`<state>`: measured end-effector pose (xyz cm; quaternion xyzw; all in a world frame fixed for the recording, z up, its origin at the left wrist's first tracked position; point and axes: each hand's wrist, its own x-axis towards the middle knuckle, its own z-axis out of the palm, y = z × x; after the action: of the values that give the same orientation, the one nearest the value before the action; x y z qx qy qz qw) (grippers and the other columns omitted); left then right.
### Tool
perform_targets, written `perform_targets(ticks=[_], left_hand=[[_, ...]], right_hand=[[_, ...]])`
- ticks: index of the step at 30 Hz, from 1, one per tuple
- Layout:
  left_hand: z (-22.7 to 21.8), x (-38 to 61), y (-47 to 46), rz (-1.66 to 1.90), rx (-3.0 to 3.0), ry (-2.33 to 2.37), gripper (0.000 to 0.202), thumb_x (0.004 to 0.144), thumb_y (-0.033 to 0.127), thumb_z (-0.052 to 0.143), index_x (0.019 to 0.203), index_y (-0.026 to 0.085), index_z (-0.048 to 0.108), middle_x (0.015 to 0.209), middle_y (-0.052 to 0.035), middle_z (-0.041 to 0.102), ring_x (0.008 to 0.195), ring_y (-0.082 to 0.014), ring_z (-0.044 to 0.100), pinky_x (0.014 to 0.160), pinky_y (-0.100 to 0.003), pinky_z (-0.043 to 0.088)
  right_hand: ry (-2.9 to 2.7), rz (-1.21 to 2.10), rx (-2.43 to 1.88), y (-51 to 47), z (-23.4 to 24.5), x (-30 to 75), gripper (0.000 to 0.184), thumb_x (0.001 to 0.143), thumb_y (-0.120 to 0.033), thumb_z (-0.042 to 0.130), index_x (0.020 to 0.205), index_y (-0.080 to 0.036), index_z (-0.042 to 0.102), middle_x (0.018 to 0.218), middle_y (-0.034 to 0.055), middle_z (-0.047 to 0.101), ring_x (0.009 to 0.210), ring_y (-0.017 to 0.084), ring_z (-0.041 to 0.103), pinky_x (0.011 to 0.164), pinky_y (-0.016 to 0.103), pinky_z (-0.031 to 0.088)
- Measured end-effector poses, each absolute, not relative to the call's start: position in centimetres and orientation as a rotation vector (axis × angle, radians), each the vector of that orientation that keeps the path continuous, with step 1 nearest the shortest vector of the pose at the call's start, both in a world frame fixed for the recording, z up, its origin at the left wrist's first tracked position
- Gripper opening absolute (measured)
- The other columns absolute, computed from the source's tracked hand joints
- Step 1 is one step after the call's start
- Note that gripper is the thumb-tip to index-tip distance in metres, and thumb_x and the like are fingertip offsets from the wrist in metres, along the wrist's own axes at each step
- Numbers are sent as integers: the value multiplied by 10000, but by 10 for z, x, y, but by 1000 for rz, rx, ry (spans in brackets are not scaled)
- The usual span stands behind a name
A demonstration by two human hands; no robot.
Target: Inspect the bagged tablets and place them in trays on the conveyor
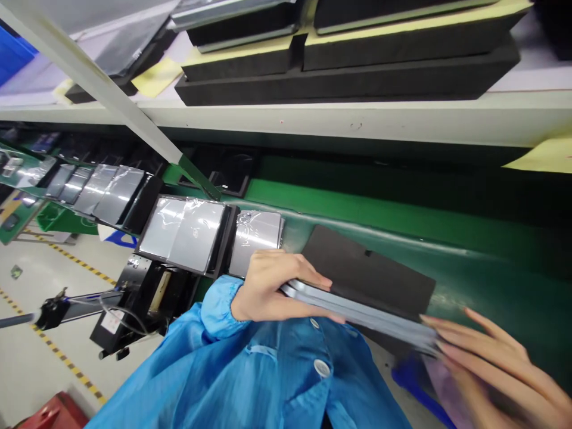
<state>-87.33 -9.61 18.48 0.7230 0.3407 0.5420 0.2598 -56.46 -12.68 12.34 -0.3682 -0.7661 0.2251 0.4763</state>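
My left hand [263, 292]: fingers clamped on the grey slab [357, 311] at its 9 o'clock end. Slab sits centre, along the black foam pad [370, 271] on the green belt [447, 238]. My right hand [487, 351] is at its 3 o'clock end, blurred, so I can't tell the grip. Likely mid-handling; any move needs both ends steady.

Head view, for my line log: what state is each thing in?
left hand, gripping grey slab's left end
right hand, blurred, fingers outstretched at slab's right end
grey slab, held level at belt edge
black pad, flat behind the slab
wrapped panels, film-covered, lying flat on belt
foam trays, stacked on shelf
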Motion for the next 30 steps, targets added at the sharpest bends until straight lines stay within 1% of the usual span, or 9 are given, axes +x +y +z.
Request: perform_targets(ticks=[2,4,7,10,12,15,19,23,30], left_hand=[[186,-860,-95,1304,2187,977,230,943,398,709,939,174,660,836,-50,790,735,-163,766,641,-245,559],[189,-847,-96,1144,2362,982,272,1027,413,559,940,175,658,872,-58,789,776,-166,766,682,-253,556],[202,-845,-96,1076,2436,997,296,1039,443,526,953,179,625,911,-53,784,814,-160,757,729,-255,549],[208,-870,-93,1098,2442,1129,418,861,485,772,1083,172,606,1120,-100,767,1056,-222,734,907,-325,537],[196,-891,-91,943,2408,1105,600,793,532,812,1221,169,600,1275,-147,717,1217,-273,674,1021,-396,505],[156,-906,-90,779,2081,793,398,979,476,622,1249,184,641,1221,-123,750,1169,-251,709,1039,-431,529],[108,-899,-95,1115,1894,664,288,1004,331,608,1274,269,691,1096,-51,797,942,-249,775,902,-463,620],[95,-894,-94,1110,1991,646,457,943,482,616,1398,459,593,1111,48,787,841,-283,771,737,-511,676],[98,-899,-92,1123,2033,589,425,986,449,532,1388,352,629,1109,-21,792,862,-288,777,759,-516,657]], right_hand=[[-2036,451,-924,-126,134,-586,780,766,-82,827,1470,-291,566,1310,77,690,1184,275,686,1251,403,408],[-2037,524,-1031,-124,136,-612,816,874,-179,752,1593,-236,370,1421,118,612,1354,313,563,1169,542,467],[-1822,553,-968,-118,126,-636,385,916,-142,632,1290,-237,646,1045,42,746,968,239,710,968,469,551],[-1701,608,-908,-118,111,-634,176,925,-168,623,1083,-219,682,921,19,748,772,200,687,981,477,493],[-1614,677,-897,-122,101,-625,153,962,-281,624,1085,-214,686,943,38,761,791,224,707,1008,510,462],[-1490,733,-837,-129,87,-614,219,997,-393,583,1083,-226,695,962,45,771,830,252,727,1027,541,450],[-1418,708,-794,-131,72,-609,131,977,-315,613,1062,-260,697,922,20,775,785,242,743,908,500,539],[-1437,670,-845,-130,67,-608,137,934,-398,693,966,-267,710,828,11,763,712,239,740,790,466,580],[-1263,689,-855,-133,72,-619,94,928,-347,699,959,-261,721,810,12,753,693,231,730,738,435,565]])
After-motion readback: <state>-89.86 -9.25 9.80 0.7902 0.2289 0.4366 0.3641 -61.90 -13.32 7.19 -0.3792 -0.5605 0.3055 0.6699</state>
